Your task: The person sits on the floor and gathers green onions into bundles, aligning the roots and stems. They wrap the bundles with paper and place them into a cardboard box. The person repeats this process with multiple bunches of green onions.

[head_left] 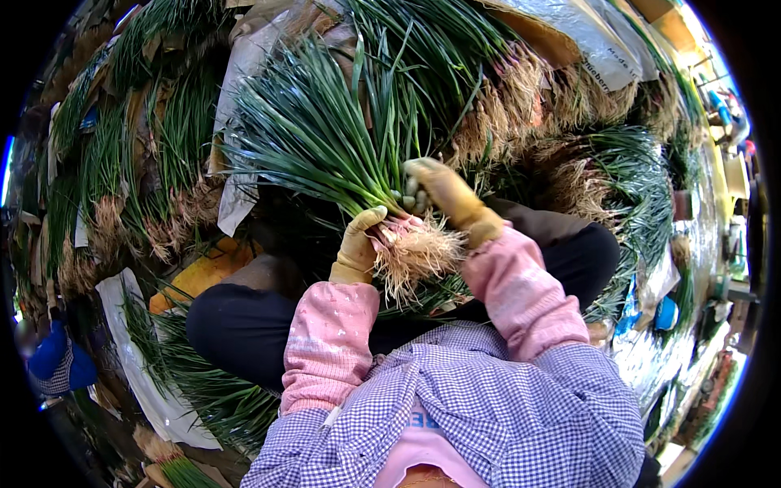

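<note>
Both my hands wear tan gloves and pink sleeve covers. My left hand point(358, 244) grips a thick bunch of green chives point(325, 138) from below, just above its pale tangled roots point(415, 252). My right hand point(443, 191) closes on the same bunch from the right side, near the white stems. The bunch's leaves fan out up and to the left, over my lap in dark trousers point(236, 325).
Piles of bundled chives with brown roots point(521, 98) surround me on all sides. Plastic sheets point(138, 374) and cardboard point(203, 272) lie on the ground at left. More loose chives point(211, 390) rest by my left knee. A blue object point(665, 313) sits at right.
</note>
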A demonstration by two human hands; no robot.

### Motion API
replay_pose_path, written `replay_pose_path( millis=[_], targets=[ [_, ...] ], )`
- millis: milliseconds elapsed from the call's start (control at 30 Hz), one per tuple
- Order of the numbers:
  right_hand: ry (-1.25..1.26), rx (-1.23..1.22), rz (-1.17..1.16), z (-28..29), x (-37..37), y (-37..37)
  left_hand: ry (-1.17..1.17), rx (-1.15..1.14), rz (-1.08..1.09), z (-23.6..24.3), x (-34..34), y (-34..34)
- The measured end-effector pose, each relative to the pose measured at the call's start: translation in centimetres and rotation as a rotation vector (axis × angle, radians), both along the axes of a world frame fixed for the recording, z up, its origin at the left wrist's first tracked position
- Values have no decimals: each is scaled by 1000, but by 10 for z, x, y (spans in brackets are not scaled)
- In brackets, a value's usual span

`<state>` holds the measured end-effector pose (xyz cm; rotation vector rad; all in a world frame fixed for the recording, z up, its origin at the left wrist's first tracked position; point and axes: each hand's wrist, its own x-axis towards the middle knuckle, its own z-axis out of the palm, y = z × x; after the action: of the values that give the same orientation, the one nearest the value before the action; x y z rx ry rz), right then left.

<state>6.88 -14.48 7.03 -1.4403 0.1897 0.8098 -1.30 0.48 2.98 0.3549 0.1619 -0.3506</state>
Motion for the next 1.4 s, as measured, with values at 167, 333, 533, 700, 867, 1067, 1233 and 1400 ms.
replay_pose_path(
  millis=[167, 333, 533, 700, 867, 1067, 1233, 1400],
  targets=[
    [-518, -751, 85, -59, -16, 19, -70, -181, 18, 4, -16, 10],
    [-576, -460, 820, -107, -49, -58, 108, -169, 117, 20, -19, 7],
    [-20, -413, 73, -105, -7, -36, -287, -396, 91, 45, -13, 11],
    [-307, -361, 230, 11, -32, -38, -676, -470, -103, 34, 14, 83],
    [-739, -806, -441, 124, -46, -201, -603, -362, 87, 84, 19, 79],
    [-398, -1509, -372, 59, -85, -413, -524, -207, 210, 83, 26, 24],
    [-681, -1164, -371, 41, -24, -336, -158, -242, 52, 39, 24, 2],
    [-1095, -820, 33, 52, 78, -69, 70, -256, 103, 14, 17, -5]
  ],
)
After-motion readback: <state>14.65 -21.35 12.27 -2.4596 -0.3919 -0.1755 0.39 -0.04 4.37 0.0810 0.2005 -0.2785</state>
